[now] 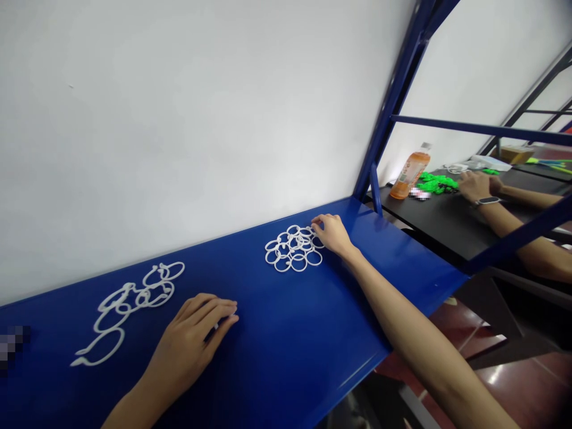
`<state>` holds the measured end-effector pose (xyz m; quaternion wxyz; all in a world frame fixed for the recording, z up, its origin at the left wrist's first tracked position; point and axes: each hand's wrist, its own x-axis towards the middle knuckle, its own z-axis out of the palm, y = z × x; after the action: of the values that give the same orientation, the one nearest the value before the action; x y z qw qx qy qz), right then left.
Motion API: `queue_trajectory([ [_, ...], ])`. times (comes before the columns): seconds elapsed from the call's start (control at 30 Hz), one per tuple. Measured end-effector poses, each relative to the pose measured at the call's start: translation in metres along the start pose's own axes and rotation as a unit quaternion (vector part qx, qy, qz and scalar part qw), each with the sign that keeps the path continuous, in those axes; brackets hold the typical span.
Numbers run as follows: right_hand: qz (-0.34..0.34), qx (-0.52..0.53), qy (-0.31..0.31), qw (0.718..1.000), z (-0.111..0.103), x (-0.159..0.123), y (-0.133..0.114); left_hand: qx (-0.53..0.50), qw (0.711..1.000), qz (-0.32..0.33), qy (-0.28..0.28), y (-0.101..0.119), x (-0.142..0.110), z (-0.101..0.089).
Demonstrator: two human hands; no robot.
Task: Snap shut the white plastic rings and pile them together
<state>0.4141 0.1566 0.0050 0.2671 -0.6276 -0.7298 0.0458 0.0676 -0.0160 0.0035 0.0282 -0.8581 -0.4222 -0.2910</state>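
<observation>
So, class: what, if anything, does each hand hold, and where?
Nothing clearly held: right hand touches the white plastic ring pile's edge; left hand rests on the blue shelf.

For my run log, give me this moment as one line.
left hand: flat on blue metal shelf, beside linked white plastic rings | right hand: fingertips on loose white ring pile | co-worker's hand at next table

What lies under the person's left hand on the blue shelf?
The left hand rests palm down on the blue shelf. A small white bit shows beneath its fingers; the hand covers the rest, so I cannot identify it.
</observation>
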Motion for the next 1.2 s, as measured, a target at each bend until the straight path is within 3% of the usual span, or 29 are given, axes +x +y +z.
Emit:
queue_trajectory([
  [0.33,-0.012,-0.004,0.020,1.000,-0.005,-0.005,-0.008,0.003,1.000,-0.013,0.008,-0.002,-0.004,0.004],
  [0.43,-0.027,-0.010,0.054,0.998,-0.009,-0.008,-0.018,0.001,1.000,-0.020,0.017,-0.002,-0.003,0.004],
  [0.53,-0.095,0.012,0.117,0.989,-0.013,-0.018,-0.037,-0.005,0.998,-0.054,0.037,0.003,-0.001,0.003],
  [0.6,-0.161,0.062,0.124,0.977,-0.015,-0.030,-0.058,-0.013,0.993,-0.101,0.052,0.008,0.002,0.002],
  [0.67,-0.227,0.138,0.075,0.961,-0.016,-0.048,-0.081,-0.023,0.986,-0.157,0.061,0.014,0.004,0.001],
  [0.73,-0.298,0.199,-0.018,0.933,-0.015,-0.069,-0.105,-0.031,0.975,-0.209,0.072,0.017,0.005,-0.001],
  [0.83,-0.369,0.217,-0.113,0.896,-0.006,-0.094,-0.131,-0.052,0.958,-0.268,0.089,0.019,0.004,-0.002],
  [0.9,-0.387,0.201,-0.148,0.887,0.001,-0.103,-0.139,-0.069,0.948,-0.295,0.094,0.018,0.004,-0.002],
  [1.1,-0.346,0.223,-0.138,0.901,0.008,-0.108,-0.137,-0.144,0.941,-0.298,0.067,0.022,0.007,-0.003],
  [1.2,-0.361,0.230,-0.129,0.894,0.005,-0.106,-0.135,-0.175,0.943,-0.280,0.053,0.024,0.008,-0.003],
])
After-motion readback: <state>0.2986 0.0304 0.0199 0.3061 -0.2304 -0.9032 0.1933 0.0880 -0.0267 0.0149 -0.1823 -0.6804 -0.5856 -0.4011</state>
